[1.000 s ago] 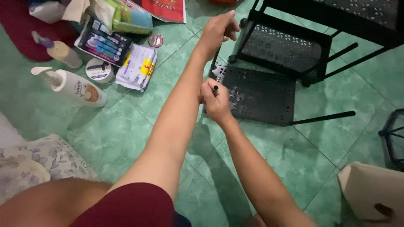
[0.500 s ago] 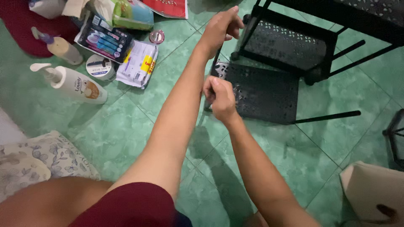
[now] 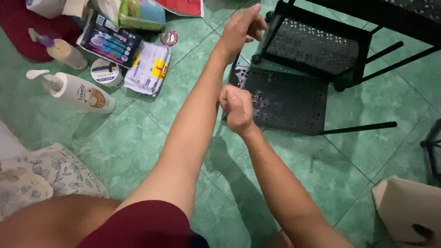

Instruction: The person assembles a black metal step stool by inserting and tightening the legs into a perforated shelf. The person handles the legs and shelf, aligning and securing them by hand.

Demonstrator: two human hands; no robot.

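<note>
A black metal rack lies on the green tiled floor, with one perforated shelf (image 3: 285, 101) flat and another (image 3: 317, 50) behind it. My left hand (image 3: 243, 27) reaches across and is closed around a thin black post (image 3: 236, 62) at the near shelf's left corner. My right hand (image 3: 236, 108) is a closed fist at that same shelf's left edge, knuckles up. The small dark piece it held a moment ago is hidden inside the fist. My thigh in dark red shorts fills the bottom left.
Toiletries lie at the upper left: a white pump bottle (image 3: 80, 92), a spray bottle (image 3: 62, 50), a round jar (image 3: 106, 72), a white packet (image 3: 148, 68) and a dark package (image 3: 110, 41). A floral cushion (image 3: 41, 177) is at left, a beige object (image 3: 409, 211) at bottom right.
My right hand has turned at the shelf corner and closed into a fist over the small dark piece that showed between its fingers. My left hand stays on the post.
</note>
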